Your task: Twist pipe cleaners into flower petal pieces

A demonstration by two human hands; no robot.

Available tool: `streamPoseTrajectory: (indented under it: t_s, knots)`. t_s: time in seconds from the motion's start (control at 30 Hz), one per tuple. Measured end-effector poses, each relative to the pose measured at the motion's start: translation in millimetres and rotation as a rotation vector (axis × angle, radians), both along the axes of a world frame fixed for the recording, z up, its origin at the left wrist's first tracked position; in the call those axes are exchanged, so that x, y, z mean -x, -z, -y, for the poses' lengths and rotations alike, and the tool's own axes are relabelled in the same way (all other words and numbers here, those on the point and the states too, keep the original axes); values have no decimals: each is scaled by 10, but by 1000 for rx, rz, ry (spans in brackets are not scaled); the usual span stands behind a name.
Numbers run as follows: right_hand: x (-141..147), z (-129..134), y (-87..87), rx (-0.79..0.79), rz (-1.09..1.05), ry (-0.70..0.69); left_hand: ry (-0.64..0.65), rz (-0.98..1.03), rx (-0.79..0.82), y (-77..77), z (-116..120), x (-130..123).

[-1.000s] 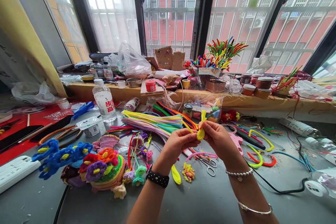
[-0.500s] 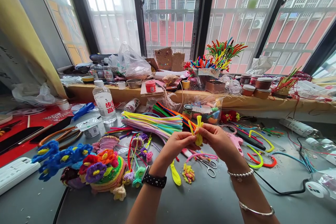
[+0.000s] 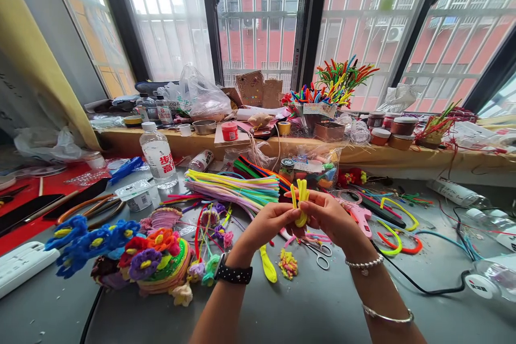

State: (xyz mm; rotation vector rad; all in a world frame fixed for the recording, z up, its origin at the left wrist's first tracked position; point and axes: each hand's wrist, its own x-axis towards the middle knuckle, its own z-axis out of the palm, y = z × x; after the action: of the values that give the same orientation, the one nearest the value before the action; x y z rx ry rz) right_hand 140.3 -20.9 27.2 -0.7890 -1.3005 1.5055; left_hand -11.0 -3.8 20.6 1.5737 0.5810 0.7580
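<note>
Both hands meet over the middle of the table around a bundle of bent yellow pipe cleaners [image 3: 301, 193]. Thumb and fingers of my left hand [image 3: 274, 221] pinch it from the left, low down. My right hand [image 3: 328, 216] grips it from the right, its fingers partly hiding the lower loops. The strand ends stick up above the fingers. Just below my hands lie another folded yellow pipe cleaner loop [image 3: 268, 266], a small yellow and pink fuzzy cluster [image 3: 288, 263] and scissors [image 3: 321, 257]. Behind them lies a sheaf of pastel pipe cleaners [image 3: 229, 189].
Fuzzy flowers [image 3: 145, 263] fill the left side, beside a power strip [image 3: 24, 266]. A water bottle [image 3: 158, 158] stands behind. To the right lie a pink glue gun [image 3: 358, 217], a black cable [image 3: 427, 294] and plastic bottles [image 3: 494, 279]. Jars and craft supplies line the windowsill [image 3: 193, 142].
My hands have shifted slightly left and closer together on the yellow bundle. A strand that leaned apart on the left now stands upright beside the others.
</note>
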Motion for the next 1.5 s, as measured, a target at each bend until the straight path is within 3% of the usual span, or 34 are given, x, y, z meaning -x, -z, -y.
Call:
streamPoseTrajectory:
  t_s: [0.1,0.33,0.6,0.87,1.07,1.17,1.37,1.5]
  knots:
    - [11,-18,15,-31,39,59,-22,9,28,6,-18,-7]
    - [99,-75,58,-119,18,330,-231,122,137,17,-58,-44]
    - [231,-84,99,-131,-14,475,-355,155,142,28,-78,-2]
    - [219,-116,121,-14,-179,500,-447,244,173,22,-44,-102]
    - [191,-120,138,-100,-104,483,-485,207,116,12,-63,-57]
    - [163,-110,121,-153,-1,469,-483,160,94,4,-81,-9]
    - [-43,-62,20,-254,261,307,-427,44,56,5,-111,65]
    - [-96,-43,-10,-372,479,305,-422,-13,16,5,-120,104]
